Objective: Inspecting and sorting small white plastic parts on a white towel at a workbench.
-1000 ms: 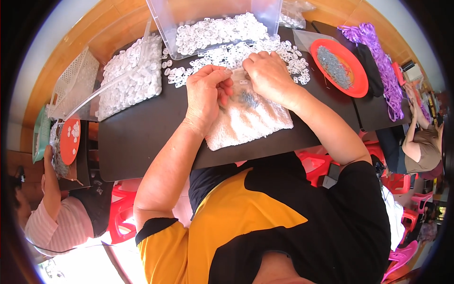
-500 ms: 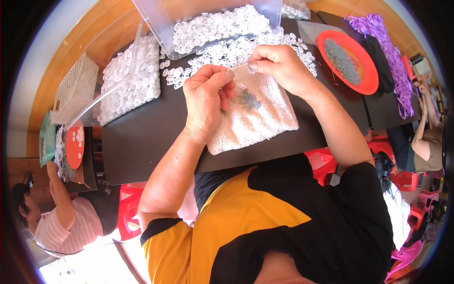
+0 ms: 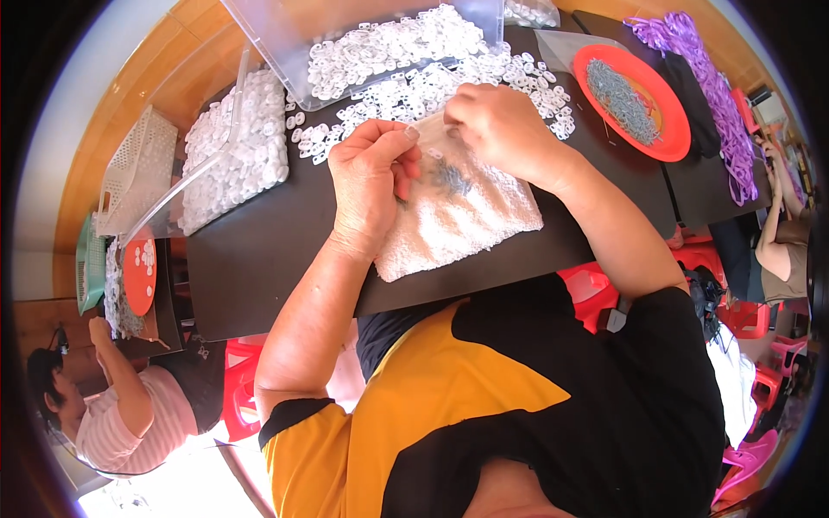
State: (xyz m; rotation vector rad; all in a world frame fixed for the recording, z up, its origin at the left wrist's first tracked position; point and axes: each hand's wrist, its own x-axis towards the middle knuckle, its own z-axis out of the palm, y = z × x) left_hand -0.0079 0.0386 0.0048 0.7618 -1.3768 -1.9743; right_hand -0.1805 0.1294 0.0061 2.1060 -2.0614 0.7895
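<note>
My left hand [image 3: 367, 177] is over the left side of a folded white towel [image 3: 458, 237], its thumb and fingers pinched together. What it pinches, if anything, is too small to make out. My right hand [image 3: 501, 134] is curled over the towel's far edge, knuckles up, its fingertips mostly hidden. On the towel between the hands lies a small heap of thin grey metal pins [image 3: 451, 179]. A small white plastic piece [image 3: 434, 153] shows just beyond the heap. Loose white plastic pieces [image 3: 423, 91] with holes are spread just beyond my hands.
A clear plastic bin [image 3: 275, 65] holds more white pieces. To its left is a packed clear container [image 3: 237, 151]. At right are a red plate [image 3: 673, 134] of grey pins and purple ribbons [image 3: 682, 52]. A co-worker [image 3: 138, 414] sits at left by an orange plate [image 3: 138, 289].
My right hand has rolled over and shifted slightly left, so its fingertips point down behind the knuckles. My left hand stays pinched in nearly the same place. The co-worker's arm at left has lowered.
</note>
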